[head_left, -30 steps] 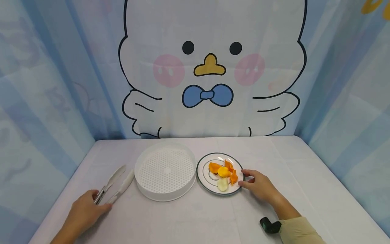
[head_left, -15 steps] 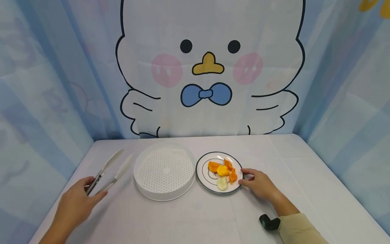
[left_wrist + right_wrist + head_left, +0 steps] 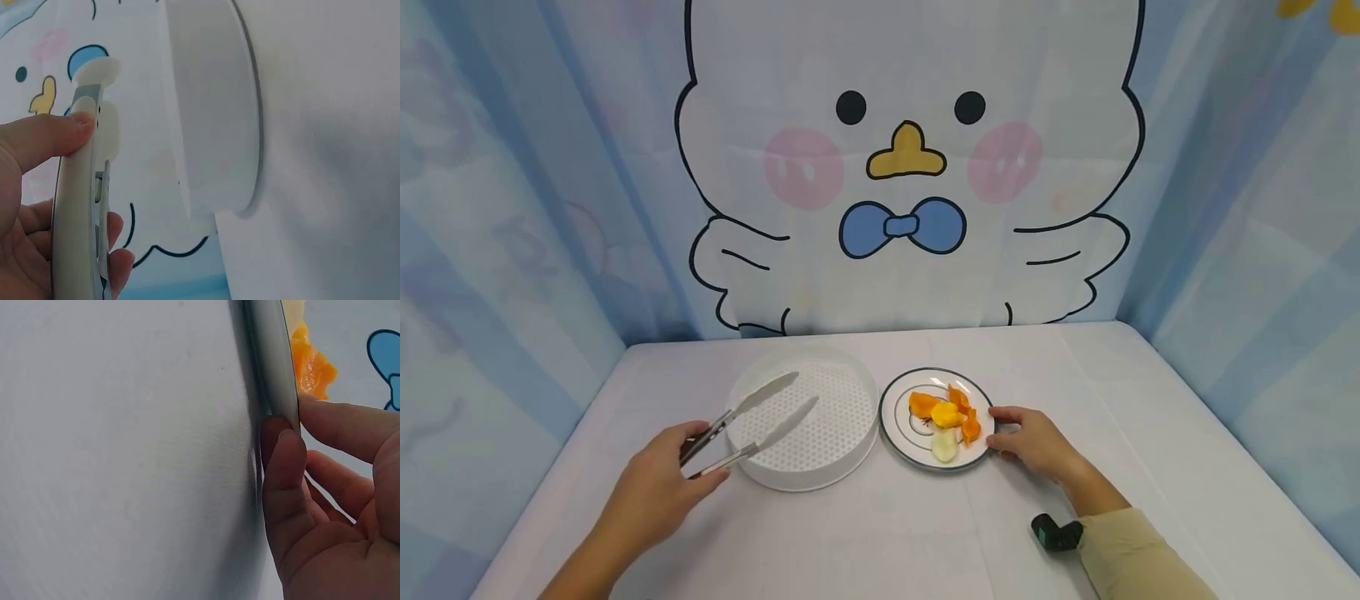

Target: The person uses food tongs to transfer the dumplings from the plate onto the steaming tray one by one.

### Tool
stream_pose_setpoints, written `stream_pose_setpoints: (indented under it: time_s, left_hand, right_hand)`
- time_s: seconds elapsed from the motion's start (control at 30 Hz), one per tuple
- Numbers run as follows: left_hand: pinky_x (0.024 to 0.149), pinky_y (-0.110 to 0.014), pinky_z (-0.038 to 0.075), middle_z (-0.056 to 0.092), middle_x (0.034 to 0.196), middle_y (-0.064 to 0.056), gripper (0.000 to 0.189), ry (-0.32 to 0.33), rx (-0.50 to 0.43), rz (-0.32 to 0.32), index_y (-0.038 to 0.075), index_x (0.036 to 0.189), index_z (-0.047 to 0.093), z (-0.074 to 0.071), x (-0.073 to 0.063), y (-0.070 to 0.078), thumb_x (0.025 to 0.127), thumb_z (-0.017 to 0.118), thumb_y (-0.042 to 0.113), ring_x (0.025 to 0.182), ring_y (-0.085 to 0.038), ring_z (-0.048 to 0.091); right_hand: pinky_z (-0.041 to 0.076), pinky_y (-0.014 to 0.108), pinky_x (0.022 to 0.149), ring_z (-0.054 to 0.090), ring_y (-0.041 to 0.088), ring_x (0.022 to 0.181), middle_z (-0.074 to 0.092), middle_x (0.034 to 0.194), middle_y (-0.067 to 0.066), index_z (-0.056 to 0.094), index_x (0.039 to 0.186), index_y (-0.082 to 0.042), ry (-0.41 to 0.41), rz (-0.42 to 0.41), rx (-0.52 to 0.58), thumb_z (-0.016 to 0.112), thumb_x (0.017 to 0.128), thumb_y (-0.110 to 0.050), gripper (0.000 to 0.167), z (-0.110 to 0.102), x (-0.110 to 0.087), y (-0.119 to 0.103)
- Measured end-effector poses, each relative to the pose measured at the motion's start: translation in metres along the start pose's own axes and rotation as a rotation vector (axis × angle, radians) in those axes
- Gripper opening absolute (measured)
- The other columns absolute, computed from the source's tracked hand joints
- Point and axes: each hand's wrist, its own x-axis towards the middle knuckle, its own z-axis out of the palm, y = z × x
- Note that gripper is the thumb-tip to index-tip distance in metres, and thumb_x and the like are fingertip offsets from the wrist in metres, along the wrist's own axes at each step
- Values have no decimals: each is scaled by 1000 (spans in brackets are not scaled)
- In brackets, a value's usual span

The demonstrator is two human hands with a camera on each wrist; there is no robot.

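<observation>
"Blue drapery flanks you on both sides, and straight ahead the backdrop shows a white cartoon bird with a blue bow tie. Before it, your table wears a white cloth. What do you have in your left hand?"

"You have the tongs, held by the handles. Your thumb presses one arm and your fingertips show past the other side; your grip is fairly wide, so the pale tips stand apart."

"And where do you have those tips?"

"Above the round white tray, whose floor is dotted with holes. Your left wrist view shows the tongs clear of its outer wall."

"How about your right hand?"

"You pinch the right edge of the plate, which lies just beside the tray. Your gap there is narrow, about the rim's own thickness: one fingertip touches the food side, while others tuck against the underside. Whether you raise that edge off the cloth is hard to say."

"What do you have on it?"

"Three orange pieces, one yellow piece and one pale piece, clustered mostly toward the side you hold. A small black object touches the cuff of your tan sleeve."
</observation>
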Motion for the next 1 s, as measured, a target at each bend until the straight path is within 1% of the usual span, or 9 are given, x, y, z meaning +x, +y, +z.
stream_pose_setpoints:
  time_s: [0.13, 0.3, 0.43, 0.57, 0.67, 0.87, 1.0]
  left_hand:
    - [93, -58, 47, 56, 130, -28, 70, -43, -19, 21, -9, 135, 50, 5, 2, 15, 82, 84, 22, 117, -43, 56]
    - [96, -57, 45, 58, 132, -24, 68, -89, -26, 44, -5, 135, 53, 15, 5, 30, 82, 84, 23, 121, -41, 56]
    - [96, -55, 46, 61, 129, -19, 65, -108, -19, 86, -3, 134, 56, 24, 8, 40, 81, 84, 23, 119, -37, 58]
    - [96, -54, 46, 63, 128, -16, 62, -110, -5, 145, -1, 131, 59, 34, 13, 52, 80, 85, 23, 117, -34, 59]
    - [96, -52, 47, 64, 127, -14, 62, -115, 19, 174, 1, 130, 61, 42, 16, 62, 79, 86, 24, 116, -32, 60]
    - [90, -47, 51, 67, 121, -11, 61, -147, 48, 192, 2, 126, 64, 58, 22, 84, 76, 89, 27, 105, -26, 63]
    - [84, -45, 53, 68, 116, -9, 60, -183, 54, 199, 3, 124, 66, 67, 24, 95, 75, 89, 27, 98, -23, 64]
  right_hand:
    - [55, 30, 80, 58, 22, 89, 51, 140, 23, 54, 140, 0, -3, 3, 24, 75, 90, -14, 57, -1, 3, -1]
    - [54, 29, 76, 58, 20, 82, 53, 134, 22, 54, 139, 2, -10, -10, 51, 74, 90, -12, 54, -5, 4, -1]
    - [53, 29, 75, 57, 21, 80, 53, 133, 23, 54, 139, 2, -18, -5, 73, 72, 90, -10, 54, -7, 4, 2]
    - [53, 29, 77, 57, 22, 83, 51, 138, 24, 53, 140, 2, -25, -3, 85, 72, 90, -10, 55, -8, 4, 4]
    - [53, 28, 78, 57, 22, 85, 49, 140, 25, 52, 140, 2, -30, -5, 90, 72, 90, -11, 56, -9, 5, 5]
    - [53, 28, 80, 57, 23, 89, 47, 143, 24, 52, 142, 1, -35, 4, 102, 72, 91, -11, 56, -8, 6, 6]
    - [54, 28, 80, 58, 24, 90, 46, 144, 25, 51, 142, 2, -38, 6, 116, 71, 91, -10, 55, -7, 6, 6]
